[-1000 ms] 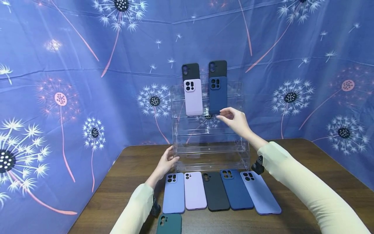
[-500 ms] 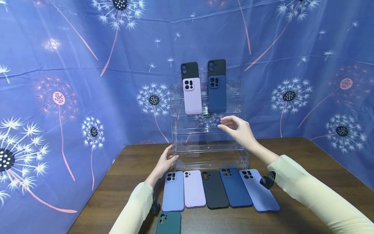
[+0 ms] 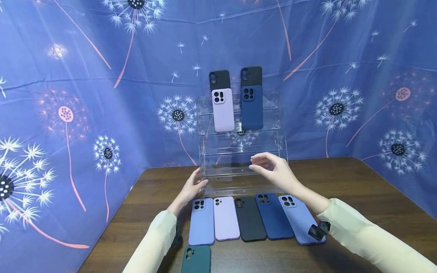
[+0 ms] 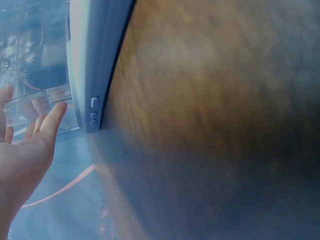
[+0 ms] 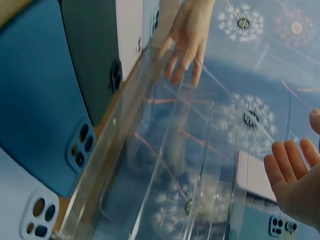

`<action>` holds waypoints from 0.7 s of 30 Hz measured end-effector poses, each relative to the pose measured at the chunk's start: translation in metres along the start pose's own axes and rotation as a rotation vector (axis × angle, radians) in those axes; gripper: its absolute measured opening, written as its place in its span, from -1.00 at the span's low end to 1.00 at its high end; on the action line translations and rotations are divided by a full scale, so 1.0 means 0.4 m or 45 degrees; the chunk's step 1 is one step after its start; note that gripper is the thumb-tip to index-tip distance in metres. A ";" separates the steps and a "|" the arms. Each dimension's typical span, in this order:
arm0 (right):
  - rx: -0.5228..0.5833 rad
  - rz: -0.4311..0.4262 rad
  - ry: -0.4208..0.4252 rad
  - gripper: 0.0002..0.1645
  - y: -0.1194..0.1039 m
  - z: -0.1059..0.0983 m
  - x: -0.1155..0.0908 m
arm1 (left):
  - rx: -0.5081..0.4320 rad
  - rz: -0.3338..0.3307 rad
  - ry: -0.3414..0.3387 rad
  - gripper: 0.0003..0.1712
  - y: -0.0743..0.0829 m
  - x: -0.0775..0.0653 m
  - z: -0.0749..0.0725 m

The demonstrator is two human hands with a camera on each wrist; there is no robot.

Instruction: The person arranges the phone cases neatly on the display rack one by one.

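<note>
My left hand [image 3: 191,189] holds the lower left side of a clear tiered display stand [image 3: 235,172], its thumb at the front and the other fingers along the side panel. In front of the lower tiers hovers my right hand [image 3: 274,170], fingers loosely curved with nothing between them. Higher on the stand, a lilac phone case [image 3: 223,115] and a dark blue phone case [image 3: 252,113] stand upright side by side. Behind each rises a black phone case [image 3: 220,79], partly hidden. In the right wrist view, the left hand [image 5: 190,30] shows partly through clear plastic.
Before the stand lies a row of phone cases: light blue [image 3: 201,227], lilac [image 3: 227,222], black [image 3: 250,223], dark blue [image 3: 275,220] and another light blue case [image 3: 300,216]. A green case [image 3: 197,261] lies nearer on the wooden table [image 3: 345,178]. A dandelion-print cloth [image 3: 153,57] hangs behind.
My right hand has moved down and away from the bottom of the dark blue case on the stand, with its fingers spreading a little. My left hand stays at the stand's side.
</note>
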State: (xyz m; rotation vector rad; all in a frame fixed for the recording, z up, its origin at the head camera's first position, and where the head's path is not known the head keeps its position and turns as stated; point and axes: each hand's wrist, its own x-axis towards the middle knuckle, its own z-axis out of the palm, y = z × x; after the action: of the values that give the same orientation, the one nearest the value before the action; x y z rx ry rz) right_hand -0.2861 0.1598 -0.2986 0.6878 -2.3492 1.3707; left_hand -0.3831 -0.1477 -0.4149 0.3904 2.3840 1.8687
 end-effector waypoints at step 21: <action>0.157 -0.056 -0.282 -0.65 -0.033 0.135 -0.072 | -0.034 0.024 -0.008 -0.25 0.045 -0.024 0.001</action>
State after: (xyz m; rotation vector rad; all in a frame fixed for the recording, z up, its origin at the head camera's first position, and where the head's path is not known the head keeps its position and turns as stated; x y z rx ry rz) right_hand -0.2572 0.1139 -0.3297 0.9667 -2.4131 1.4982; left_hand -0.3712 -0.1459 -0.3985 0.4171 2.3564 1.9021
